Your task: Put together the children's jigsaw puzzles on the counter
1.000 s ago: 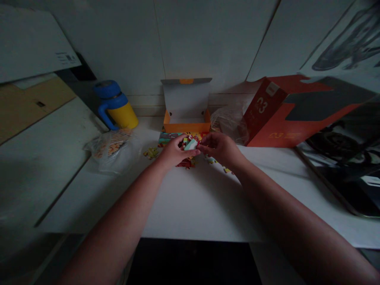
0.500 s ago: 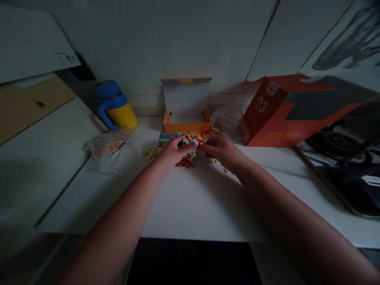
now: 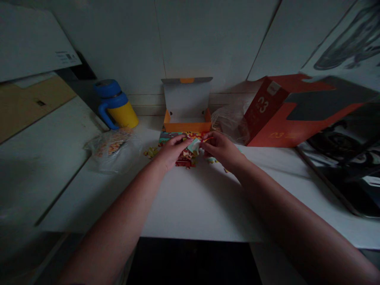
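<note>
Grip indistinct in dimness: left hand [image 3: 172, 152] and right hand [image 3: 222, 149] either side of pale puzzle piece [image 3: 194, 146]

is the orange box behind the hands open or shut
Open: the orange box has its lid standing up at the back, leaving the pale inside in view.

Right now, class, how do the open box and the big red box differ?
The open box is small and low; the red box is much bulkier. The open box's raised lid shows a plain pale inside; the red box carries printed numerals. The open box sits square to the view; the red box stands angled. Both stand on the white counter.
</note>
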The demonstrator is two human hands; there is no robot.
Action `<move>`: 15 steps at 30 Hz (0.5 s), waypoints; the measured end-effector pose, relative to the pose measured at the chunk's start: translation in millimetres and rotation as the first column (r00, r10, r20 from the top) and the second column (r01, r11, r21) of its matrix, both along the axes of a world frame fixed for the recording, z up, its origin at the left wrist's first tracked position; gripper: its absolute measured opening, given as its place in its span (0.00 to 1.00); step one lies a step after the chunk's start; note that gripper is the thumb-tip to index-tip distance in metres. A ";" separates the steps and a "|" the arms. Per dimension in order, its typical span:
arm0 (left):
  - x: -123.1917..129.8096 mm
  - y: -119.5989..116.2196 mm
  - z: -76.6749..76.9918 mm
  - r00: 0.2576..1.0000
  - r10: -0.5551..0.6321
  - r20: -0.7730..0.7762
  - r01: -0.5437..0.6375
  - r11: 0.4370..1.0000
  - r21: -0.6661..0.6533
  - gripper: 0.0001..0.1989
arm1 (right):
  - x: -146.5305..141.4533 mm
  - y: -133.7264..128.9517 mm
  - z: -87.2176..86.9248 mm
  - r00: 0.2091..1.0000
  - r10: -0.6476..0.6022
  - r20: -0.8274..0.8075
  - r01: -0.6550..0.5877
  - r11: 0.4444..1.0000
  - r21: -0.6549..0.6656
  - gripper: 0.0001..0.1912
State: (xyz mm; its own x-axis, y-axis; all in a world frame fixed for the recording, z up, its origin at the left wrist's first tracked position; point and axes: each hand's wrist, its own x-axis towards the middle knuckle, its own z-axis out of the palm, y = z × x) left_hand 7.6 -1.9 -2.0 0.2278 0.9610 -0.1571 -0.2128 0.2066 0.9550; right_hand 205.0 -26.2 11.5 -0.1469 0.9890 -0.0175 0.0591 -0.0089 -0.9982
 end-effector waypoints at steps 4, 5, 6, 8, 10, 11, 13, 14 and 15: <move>0.1 0.1 1.7 1.000 0.005 0.007 -0.005 1.000 0.031 0.20 | 1.0 0.8 -3.0 0.998 0.017 -0.056 -0.017 1.000 0.000 0.25; -0.8 1.3 2.2 0.999 0.034 0.002 -0.035 0.999 0.027 0.20 | 2.6 1.6 -2.9 0.997 0.020 -0.077 -0.020 1.000 -0.004 0.25; -2.4 3.2 2.8 0.997 0.077 -0.004 -0.077 0.997 0.023 0.20 | 4.5 2.5 -2.4 0.995 0.015 -0.096 -0.016 1.000 -0.010 0.25; -7.5 8.3 4.4 0.984 0.178 0.000 -0.178 0.984 0.018 0.21 | 8.9 4.5 -0.1 0.992 -0.022 -0.127 0.019 1.000 -0.024 0.25; -14.3 14.1 6.9 0.964 0.261 0.053 -0.262 0.965 0.020 0.21 | 12.4 6.5 1.7 0.987 -0.071 -0.144 0.067 0.997 -0.034 0.24; -17.8 16.7 8.4 0.952 0.292 0.091 -0.295 0.955 0.023 0.20 | 13.4 7.3 1.7 0.987 -0.083 -0.139 0.079 0.996 -0.034 0.22; -23.8 20.5 11.3 0.929 0.337 0.152 -0.345 0.938 0.026 0.19 | 13.3 8.7 -1.0 0.994 -0.075 -0.083 0.074 0.997 -0.021 0.19; -25.9 21.6 12.4 0.921 0.349 0.170 -0.359 0.933 0.025 0.18 | 12.3 9.3 -3.7 0.997 -0.065 -0.036 0.065 0.998 -0.008 0.17; -27.2 22.3 12.9 0.917 0.355 0.181 -0.365 0.931 0.023 0.18 | 10.7 9.8 -7.1 0.998 -0.058 0.010 0.058 0.998 0.007 0.16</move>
